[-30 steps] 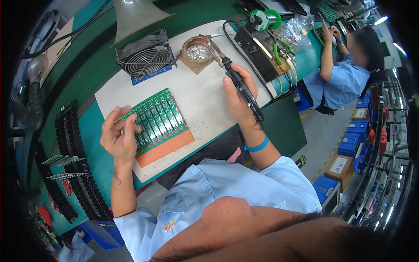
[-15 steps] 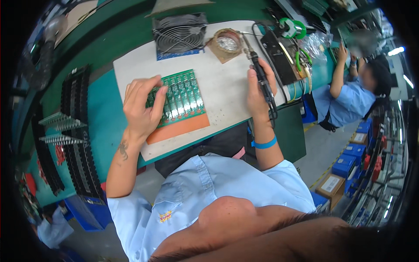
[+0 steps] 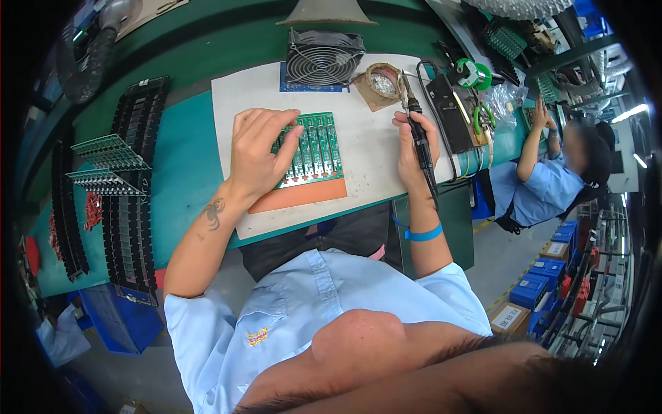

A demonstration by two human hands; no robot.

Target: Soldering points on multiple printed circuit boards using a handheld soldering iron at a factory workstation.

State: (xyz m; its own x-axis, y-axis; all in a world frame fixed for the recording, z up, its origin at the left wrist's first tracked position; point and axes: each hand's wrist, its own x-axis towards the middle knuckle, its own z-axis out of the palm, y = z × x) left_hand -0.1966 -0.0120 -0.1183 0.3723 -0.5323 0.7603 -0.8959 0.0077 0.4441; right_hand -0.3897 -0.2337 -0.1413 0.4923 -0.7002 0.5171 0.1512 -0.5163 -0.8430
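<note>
A green circuit board panel (image 3: 316, 148) with rows of small boards lies on an orange pad (image 3: 303, 196) on the white work sheet. My left hand (image 3: 261, 145) covers its left side, fingers curled over the edge and thumb lying across the boards. What sits under those fingers is hidden. To the right, clear of the panel, my right hand (image 3: 415, 148) is closed round the black handle of a soldering iron (image 3: 419, 138). The iron's tip points up and away, beside a round tin (image 3: 383, 81) of silvery bits on a brown square.
A black fan (image 3: 324, 61) stands behind the panel. Right of the iron are a black box (image 3: 449, 110), a green solder spool (image 3: 474, 73) and green-handled pliers (image 3: 484, 119). Black slotted racks (image 3: 129, 228) hold upright boards on the left. A co-worker (image 3: 545, 172) sits at far right.
The whole view has shifted, so the bench appears farther right and lower. My left hand stays on the panel and my right hand keeps the soldering iron. The co-worker's hands have come together.
</note>
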